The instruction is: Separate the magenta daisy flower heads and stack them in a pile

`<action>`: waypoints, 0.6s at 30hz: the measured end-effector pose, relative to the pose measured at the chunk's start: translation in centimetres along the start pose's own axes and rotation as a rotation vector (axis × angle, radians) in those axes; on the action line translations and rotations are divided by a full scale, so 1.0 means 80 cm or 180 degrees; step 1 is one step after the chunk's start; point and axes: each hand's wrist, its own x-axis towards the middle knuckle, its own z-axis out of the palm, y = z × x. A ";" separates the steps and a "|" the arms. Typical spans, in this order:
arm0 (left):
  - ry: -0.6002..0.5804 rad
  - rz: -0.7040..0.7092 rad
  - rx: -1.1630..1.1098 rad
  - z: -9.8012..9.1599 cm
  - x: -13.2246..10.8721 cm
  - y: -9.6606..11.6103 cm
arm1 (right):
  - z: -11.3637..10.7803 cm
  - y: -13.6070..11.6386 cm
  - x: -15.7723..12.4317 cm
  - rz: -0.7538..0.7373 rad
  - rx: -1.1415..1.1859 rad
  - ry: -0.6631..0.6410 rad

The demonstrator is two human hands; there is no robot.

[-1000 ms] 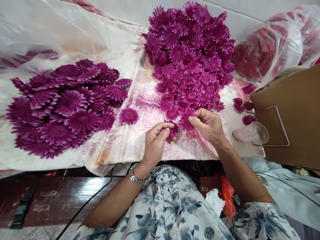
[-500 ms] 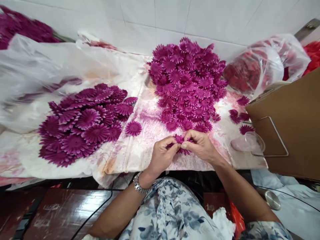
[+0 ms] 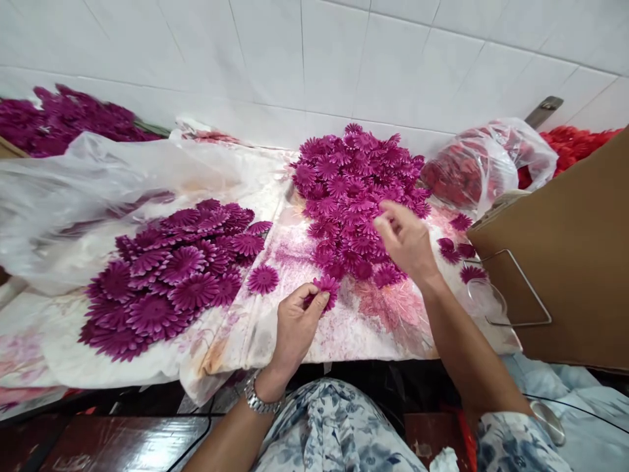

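Between the thumb and fingers of my left hand point(image 3: 296, 321) is a small magenta fabric flower point(image 3: 329, 290), held just above the cloth near the table's front. My right hand point(image 3: 410, 246) is over the right edge of a tall heap of smaller magenta flower pieces point(image 3: 339, 187). Motion smears its fingertips, so whether they pinch anything does not show. Left of my left hand, a single flat magenta flower point(image 3: 263, 279) lies beside a wide pile of larger flower layers point(image 3: 162, 275).
A cardboard box point(image 3: 555, 262) with a wire handle stands at right, a clear plastic dish point(image 3: 484, 298) beside it. Loose petals point(image 3: 456, 250) lie near the box. Plastic bags cover the left side point(image 3: 88, 190) and hold red flowers point(image 3: 464, 172) behind. A tiled wall point(image 3: 314, 59) closes off the back.
My hands have parted. My right hand has let go of the flower and moved up and right to the heap; my left hand keeps the flower, slightly further left. The view has tilted upward.
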 end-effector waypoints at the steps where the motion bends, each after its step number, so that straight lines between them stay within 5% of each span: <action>1: 0.0000 0.0100 0.0133 -0.001 0.000 0.000 | 0.007 -0.009 -0.017 0.0067 0.0195 -0.0401; 3: -0.0004 0.0339 0.0459 0.001 0.000 0.001 | 0.025 -0.028 -0.052 -0.0051 0.0553 -0.1254; 5: 0.0004 0.0590 0.0809 0.006 -0.002 0.002 | 0.041 -0.041 -0.078 -0.0360 0.0548 -0.1327; 8: -0.0044 0.0742 0.1040 0.010 -0.003 0.001 | 0.053 -0.045 -0.086 -0.0636 0.0353 -0.1055; 12: -0.0165 0.0369 0.0576 0.004 -0.002 -0.004 | 0.028 -0.028 -0.039 -0.0549 0.0352 -0.0748; 16: -0.0143 -0.0029 -0.0179 -0.003 0.001 -0.008 | -0.011 -0.004 0.021 -0.0176 -0.0467 0.0458; 18: -0.0123 -0.0247 -0.0692 -0.003 0.003 -0.008 | -0.015 -0.001 0.025 -0.0327 -0.0876 0.0714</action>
